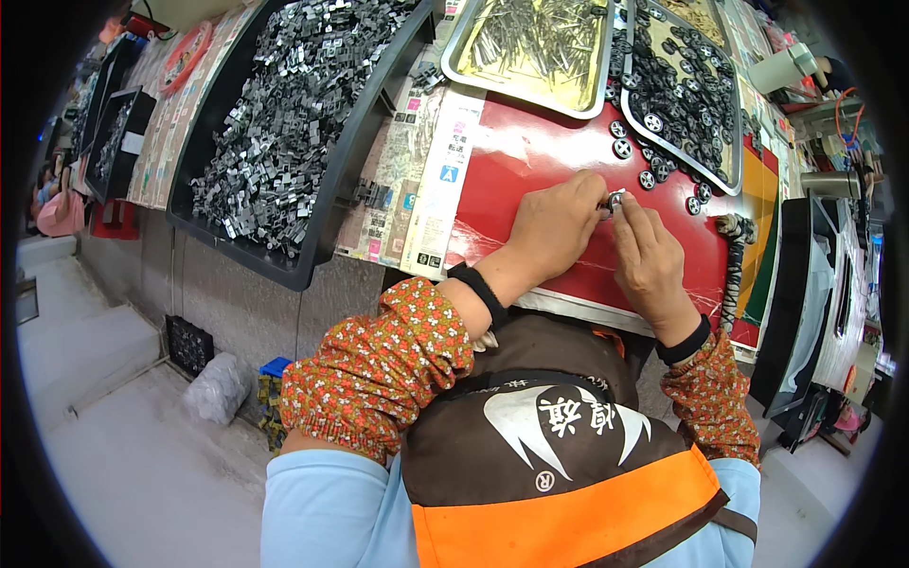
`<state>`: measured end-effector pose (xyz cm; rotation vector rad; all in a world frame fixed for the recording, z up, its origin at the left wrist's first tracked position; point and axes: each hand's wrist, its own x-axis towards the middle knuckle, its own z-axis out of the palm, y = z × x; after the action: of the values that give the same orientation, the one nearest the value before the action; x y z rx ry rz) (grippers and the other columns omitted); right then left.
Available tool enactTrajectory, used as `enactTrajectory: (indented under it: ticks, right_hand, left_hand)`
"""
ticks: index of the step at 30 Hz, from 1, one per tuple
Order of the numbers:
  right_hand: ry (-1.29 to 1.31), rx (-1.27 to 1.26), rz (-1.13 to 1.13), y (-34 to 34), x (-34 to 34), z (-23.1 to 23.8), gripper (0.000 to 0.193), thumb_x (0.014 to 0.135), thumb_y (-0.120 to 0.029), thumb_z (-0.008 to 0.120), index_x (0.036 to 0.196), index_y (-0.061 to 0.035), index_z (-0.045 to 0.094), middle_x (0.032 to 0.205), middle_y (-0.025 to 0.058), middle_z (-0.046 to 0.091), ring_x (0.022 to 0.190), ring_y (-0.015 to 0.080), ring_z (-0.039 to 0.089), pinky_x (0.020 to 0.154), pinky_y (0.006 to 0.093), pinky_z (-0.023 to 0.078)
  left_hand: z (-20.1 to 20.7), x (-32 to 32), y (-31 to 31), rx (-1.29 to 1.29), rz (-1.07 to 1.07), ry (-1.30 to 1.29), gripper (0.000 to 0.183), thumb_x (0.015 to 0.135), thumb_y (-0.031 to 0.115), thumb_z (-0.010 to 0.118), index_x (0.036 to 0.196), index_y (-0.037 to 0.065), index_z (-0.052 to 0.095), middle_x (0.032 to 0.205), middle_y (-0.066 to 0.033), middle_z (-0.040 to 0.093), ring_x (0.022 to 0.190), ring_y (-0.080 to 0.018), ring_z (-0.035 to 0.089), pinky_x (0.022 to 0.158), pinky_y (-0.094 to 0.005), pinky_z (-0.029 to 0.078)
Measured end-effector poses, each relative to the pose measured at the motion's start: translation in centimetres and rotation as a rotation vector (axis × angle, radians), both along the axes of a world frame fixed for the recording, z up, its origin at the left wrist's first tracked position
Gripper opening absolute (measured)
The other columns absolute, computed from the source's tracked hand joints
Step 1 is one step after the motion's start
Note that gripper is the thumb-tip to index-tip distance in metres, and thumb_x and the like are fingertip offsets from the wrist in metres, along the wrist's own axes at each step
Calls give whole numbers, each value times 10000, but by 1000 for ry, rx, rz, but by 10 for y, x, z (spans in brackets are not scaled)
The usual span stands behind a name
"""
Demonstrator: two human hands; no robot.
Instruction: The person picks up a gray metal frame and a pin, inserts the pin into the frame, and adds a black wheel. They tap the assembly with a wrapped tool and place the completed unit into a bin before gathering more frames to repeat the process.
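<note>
Both hands meet over a red work surface (511, 142). Between their fingertips is a small shiny metal part (615, 201), mostly covered by the fingers. My left hand (559, 225) is closed, its thumb and forefinger pinching the part from the left. From the right, the closed fingers of my right hand (650, 254) press on the same piece. Just beyond the hands lie several small black wheels with silver spokes (621, 149), spilled beside a metal tray (741, 180) heaped with more of them.
A large black bin (303, 270) full of small metal clips stands at the left. Behind the hands is a tray of thin metal pins (530, 47). A tool with a wrapped handle (733, 275) lies right of my right hand. Another black bin (800, 303) is farther right.
</note>
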<state>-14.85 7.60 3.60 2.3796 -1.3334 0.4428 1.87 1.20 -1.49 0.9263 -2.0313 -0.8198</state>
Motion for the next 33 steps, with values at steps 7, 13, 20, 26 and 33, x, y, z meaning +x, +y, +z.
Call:
enactTrajectory:
  ticks: [7, 13, 20, 26, 33]
  right_hand:
    - [-441, 163, -175, 15, -14, 24, 224, 897, -24, 732, 1116, 1, 691, 1155, 162, 698, 963, 321, 702, 807, 401, 583]
    - [-233, 98, -862, 75, -123, 5, 400, 948, -139, 729, 1307, -16, 602, 1288, 185, 635, 1166, 401, 610, 1011, 487, 495]
    - [-262, 168, -1008, 117, -169, -33, 313, 988, -155, 683, 1229, 1, 560, 1142, 224, 595, 1048, 431, 592, 900, 508, 494]
    - [-612, 94, -843, 115, -150, -6, 333, 1064, -108, 566, 1365, 33, 563, 1222, 249, 647, 1103, 423, 662, 927, 451, 521]
    - [-860, 159, -308, 85, -56, 57, 574, 1013, -6, 630, 1572, -65, 512, 1000, 172, 667, 858, 289, 666, 838, 352, 533]
  left_hand:
    - [5, 2, 2, 1, -13, -8, 157, 928, 95, 720, 1022, 82, 596, 939, -104, 672, 823, -361, 687, 652, -454, 522]
    - [11, -1, 1, 16, -7, -22, 158, 933, 125, 754, 1001, 78, 620, 907, -102, 686, 767, -332, 687, 633, -423, 512]
    - [9, -4, -1, 23, 35, -95, 133, 929, 100, 773, 1007, 72, 669, 903, -93, 709, 767, -255, 716, 666, -361, 536]
    - [7, -3, -1, 7, 23, -84, 133, 926, 84, 774, 1004, 70, 667, 900, -94, 704, 747, -252, 701, 664, -355, 534]
    - [10, -1, 1, 42, 38, -103, 144, 922, 87, 782, 1004, 70, 666, 921, -91, 706, 782, -264, 717, 674, -361, 540]
